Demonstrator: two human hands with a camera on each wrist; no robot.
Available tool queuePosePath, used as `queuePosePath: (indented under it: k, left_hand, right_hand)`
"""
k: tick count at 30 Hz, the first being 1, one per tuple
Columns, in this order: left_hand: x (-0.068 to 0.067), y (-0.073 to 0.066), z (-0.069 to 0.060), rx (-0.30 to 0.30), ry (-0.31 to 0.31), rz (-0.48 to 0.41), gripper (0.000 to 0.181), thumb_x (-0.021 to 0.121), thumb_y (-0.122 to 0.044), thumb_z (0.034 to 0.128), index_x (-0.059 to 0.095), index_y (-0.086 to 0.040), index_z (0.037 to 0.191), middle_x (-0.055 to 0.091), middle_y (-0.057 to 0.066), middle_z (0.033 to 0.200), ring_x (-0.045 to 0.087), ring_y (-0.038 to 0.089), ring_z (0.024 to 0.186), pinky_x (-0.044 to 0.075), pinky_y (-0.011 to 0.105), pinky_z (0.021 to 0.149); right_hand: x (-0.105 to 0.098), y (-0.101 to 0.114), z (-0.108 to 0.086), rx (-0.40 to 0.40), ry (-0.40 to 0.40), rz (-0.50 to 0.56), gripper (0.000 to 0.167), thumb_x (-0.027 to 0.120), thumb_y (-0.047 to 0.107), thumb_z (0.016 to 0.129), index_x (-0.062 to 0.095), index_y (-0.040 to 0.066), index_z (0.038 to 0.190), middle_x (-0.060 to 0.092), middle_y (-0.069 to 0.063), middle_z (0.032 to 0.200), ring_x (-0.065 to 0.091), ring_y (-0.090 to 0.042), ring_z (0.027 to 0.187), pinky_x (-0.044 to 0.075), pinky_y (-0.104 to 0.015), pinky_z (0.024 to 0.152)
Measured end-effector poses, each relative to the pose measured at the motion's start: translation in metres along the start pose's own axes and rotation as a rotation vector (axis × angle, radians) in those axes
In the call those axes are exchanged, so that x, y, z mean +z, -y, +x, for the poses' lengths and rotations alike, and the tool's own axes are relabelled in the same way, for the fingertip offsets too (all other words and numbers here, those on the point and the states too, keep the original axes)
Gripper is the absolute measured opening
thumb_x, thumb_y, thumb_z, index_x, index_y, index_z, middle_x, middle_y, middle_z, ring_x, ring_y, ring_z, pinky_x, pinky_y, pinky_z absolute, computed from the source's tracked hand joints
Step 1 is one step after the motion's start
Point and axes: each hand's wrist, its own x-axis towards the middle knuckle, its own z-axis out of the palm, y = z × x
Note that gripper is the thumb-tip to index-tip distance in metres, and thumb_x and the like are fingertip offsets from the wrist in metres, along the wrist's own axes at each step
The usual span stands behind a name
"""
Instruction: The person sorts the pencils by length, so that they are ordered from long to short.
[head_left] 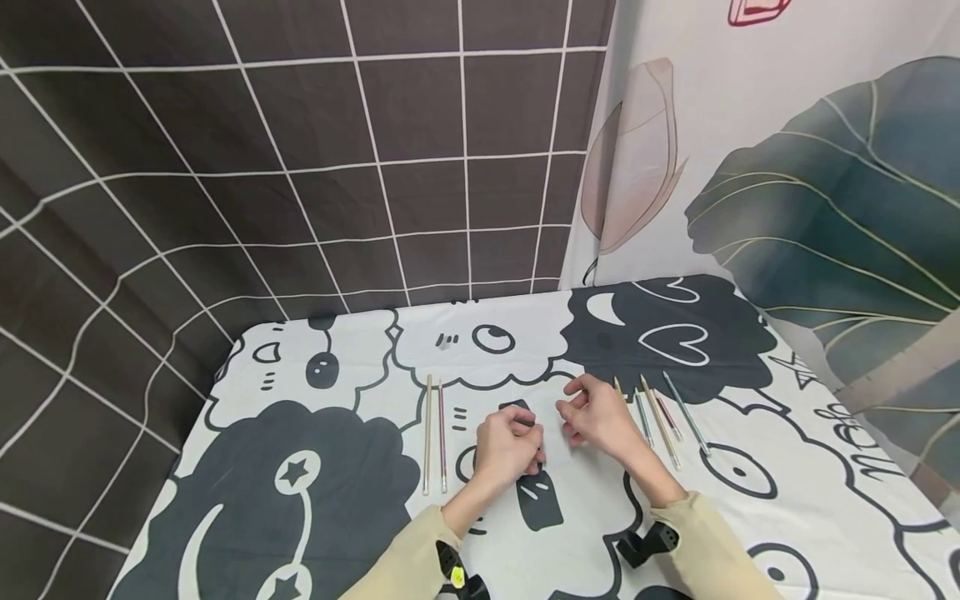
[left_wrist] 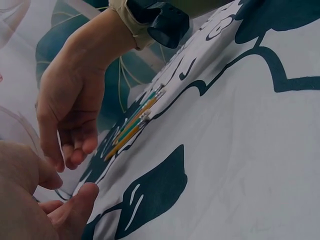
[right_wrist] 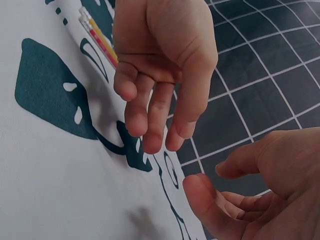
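Over the middle of the cloth, my left hand (head_left: 508, 447) hovers with loosely bent fingers and nothing visible in them. My right hand (head_left: 600, 417) faces it a short way off, its fingers also relaxed and without a held thing. A yellow pencil (head_left: 428, 437) and a red pencil (head_left: 442, 442) lie side by side left of the left hand. Beside the right hand lie several pencils: a yellow pencil (head_left: 660, 422), a short red pencil (head_left: 670, 419) and a teal pencil (head_left: 687, 414) among them. The right wrist partly hides this group.
A white cloth (head_left: 585, 492) with dark cartoon prints covers the table. Behind it hangs a dark curtain with a white grid (head_left: 420, 200). At the right hangs a pale curtain with leaf prints (head_left: 817, 200). Each wrist wears a black camera mount (head_left: 648, 543).
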Motion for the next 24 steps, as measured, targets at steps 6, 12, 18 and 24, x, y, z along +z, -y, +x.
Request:
queuePosePath:
  k: [6, 12, 18, 24]
  left_hand:
    - [0.008, -0.002, 0.002, 0.008, 0.011, 0.004, 0.015, 0.066, -0.002, 0.0881, 0.067, 0.004, 0.101, 0.068, 0.007, 0.063, 0.059, 0.012, 0.039, 0.05, 0.026, 0.039]
    - [0.017, -0.002, 0.002, 0.005, 0.039, -0.003, 0.014, 0.066, -0.002, 0.0878, 0.067, 0.003, 0.101, 0.068, 0.003, 0.063, 0.058, 0.012, 0.038, 0.049, 0.026, 0.039]
    - [0.027, -0.004, 0.002, 0.012, 0.077, -0.023, 0.014, 0.066, -0.002, 0.0876, 0.066, 0.003, 0.101, 0.068, 0.005, 0.062, 0.056, 0.01, 0.037, 0.049, 0.026, 0.04]
    - [0.034, -0.002, 0.003, -0.002, 0.082, -0.008, 0.012, 0.066, -0.002, 0.0871, 0.066, 0.002, 0.099, 0.065, 0.001, 0.058, 0.054, 0.007, 0.036, 0.05, 0.026, 0.04]
  right_hand:
    - [-0.008, -0.005, -0.001, -0.001, -0.021, -0.006, 0.024, 0.065, 0.0, 0.089, 0.058, -0.011, 0.109, 0.068, -0.016, 0.077, 0.067, -0.023, 0.05, 0.056, -0.038, 0.05]
    - [-0.015, -0.009, -0.003, -0.005, -0.028, 0.004, 0.02, 0.064, -0.002, 0.09, 0.058, -0.012, 0.106, 0.068, -0.018, 0.077, 0.067, -0.024, 0.051, 0.055, -0.035, 0.048]
    - [-0.024, -0.014, -0.006, -0.002, -0.067, -0.036, 0.018, 0.064, 0.0, 0.09, 0.06, -0.01, 0.104, 0.068, -0.015, 0.074, 0.066, -0.022, 0.05, 0.055, -0.033, 0.047]
    - [-0.032, -0.016, -0.008, 0.02, -0.071, -0.077, 0.02, 0.064, 0.003, 0.091, 0.06, -0.01, 0.105, 0.067, -0.009, 0.071, 0.067, -0.022, 0.05, 0.053, -0.03, 0.047]
